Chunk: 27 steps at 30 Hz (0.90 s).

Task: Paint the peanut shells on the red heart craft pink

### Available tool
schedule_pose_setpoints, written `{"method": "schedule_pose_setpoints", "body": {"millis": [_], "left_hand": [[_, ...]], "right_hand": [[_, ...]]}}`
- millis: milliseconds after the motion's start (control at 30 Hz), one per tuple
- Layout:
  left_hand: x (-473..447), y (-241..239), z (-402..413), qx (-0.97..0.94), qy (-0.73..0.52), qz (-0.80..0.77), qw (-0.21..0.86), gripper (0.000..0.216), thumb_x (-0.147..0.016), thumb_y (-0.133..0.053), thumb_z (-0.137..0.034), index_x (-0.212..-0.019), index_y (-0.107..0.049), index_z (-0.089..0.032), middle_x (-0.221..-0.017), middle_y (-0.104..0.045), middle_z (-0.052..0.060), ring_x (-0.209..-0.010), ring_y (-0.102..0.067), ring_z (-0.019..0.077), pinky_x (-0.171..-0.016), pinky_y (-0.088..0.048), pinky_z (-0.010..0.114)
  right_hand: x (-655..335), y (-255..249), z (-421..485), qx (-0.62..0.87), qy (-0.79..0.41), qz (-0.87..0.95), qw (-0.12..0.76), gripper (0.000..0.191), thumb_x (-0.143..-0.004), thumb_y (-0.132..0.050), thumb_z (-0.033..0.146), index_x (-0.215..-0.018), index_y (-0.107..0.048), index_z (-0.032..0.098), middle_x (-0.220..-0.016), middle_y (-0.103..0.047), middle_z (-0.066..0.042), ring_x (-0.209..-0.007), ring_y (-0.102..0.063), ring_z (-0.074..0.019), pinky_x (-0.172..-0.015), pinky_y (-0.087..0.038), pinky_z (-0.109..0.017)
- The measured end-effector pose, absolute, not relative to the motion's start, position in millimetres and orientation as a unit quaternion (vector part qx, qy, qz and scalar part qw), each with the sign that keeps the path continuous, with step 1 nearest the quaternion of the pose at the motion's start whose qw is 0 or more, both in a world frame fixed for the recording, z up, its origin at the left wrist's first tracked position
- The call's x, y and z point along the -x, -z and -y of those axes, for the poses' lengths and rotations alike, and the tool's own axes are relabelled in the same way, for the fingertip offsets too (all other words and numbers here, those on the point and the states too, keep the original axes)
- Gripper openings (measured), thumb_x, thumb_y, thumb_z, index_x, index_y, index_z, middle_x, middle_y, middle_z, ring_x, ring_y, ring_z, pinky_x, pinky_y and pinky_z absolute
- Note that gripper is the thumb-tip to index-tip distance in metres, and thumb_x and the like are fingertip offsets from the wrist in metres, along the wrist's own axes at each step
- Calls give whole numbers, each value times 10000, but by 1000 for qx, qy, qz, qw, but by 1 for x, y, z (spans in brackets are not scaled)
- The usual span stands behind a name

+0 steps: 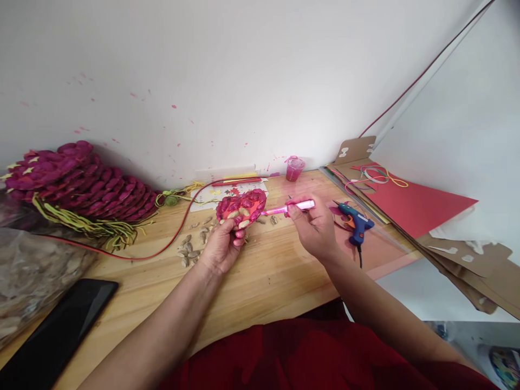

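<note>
My left hand (pixel 225 244) grips the lower edge of a heart-shaped piece (pixel 254 207) with a red base, held above the table. Peanuts cover it; those round the rim are magenta, while a few near my thumb are plain tan. In my right hand (pixel 314 225) is a slim paintbrush (pixel 298 207), white along the handle and pink toward the tip. Its tip is at the right edge of the heart, and I cannot tell whether it touches. Loose peanuts (pixel 187 250) lie on the table left of my left hand. Pink stains show on my left fingertips.
Stacked magenta pieces with yellow-green yarn (pixel 97 184) stand at left, near a bag of peanuts (pixel 36 276) and a black phone (pixel 60 330). A magenta-stained cup (pixel 294 169) is by the wall. Rightward are a blue glue gun (pixel 355 222), red paper (pixel 422 203), cardboard (pixel 483 254) and a red cord (pixel 179 230) at left.
</note>
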<state>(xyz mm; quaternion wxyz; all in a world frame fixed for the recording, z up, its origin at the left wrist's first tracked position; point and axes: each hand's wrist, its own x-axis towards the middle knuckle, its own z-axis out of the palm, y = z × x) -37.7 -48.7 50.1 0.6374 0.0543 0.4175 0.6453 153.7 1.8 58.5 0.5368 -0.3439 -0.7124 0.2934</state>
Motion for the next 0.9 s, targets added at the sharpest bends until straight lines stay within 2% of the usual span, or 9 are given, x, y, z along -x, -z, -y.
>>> {"method": "schedule_pose_setpoints", "body": {"millis": [200, 600, 900], "left_hand": [[39, -53, 49, -40, -637, -408, 653, 113, -841, -580, -43, -812, -548, -147, -608, -494, -52, -399, -400, 21, -316, -233, 77], [39, -56, 50, -19, -632, -392, 668, 120, -875, -506, -31, -866, -576, -128, -607, -482, -53, -386, -401, 15, -307, -231, 62], [40, -55, 49, -22, -634, -390, 668, 119, -839, -538, -30, -879, -566, -138, -606, -483, -57, -383, -401, 15, -312, -226, 59]], "right_hand": [[-154, -64, 4, 317, -209, 767, 517, 55, -972, -617, 293, -983, -634, 242, -943, -702, -48, -868, -646, -209, -738, -488, -363], [-154, -68, 3, 282, -156, 786, 527, 11, -968, -625, 245, -972, -632, 252, -895, -694, -34, -880, -642, -219, -788, -485, -399], [-152, -71, 8, 271, -143, 797, 521, 17, -963, -631, 248, -955, -634, 262, -855, -691, -29, -868, -637, -226, -786, -483, -409]]}}
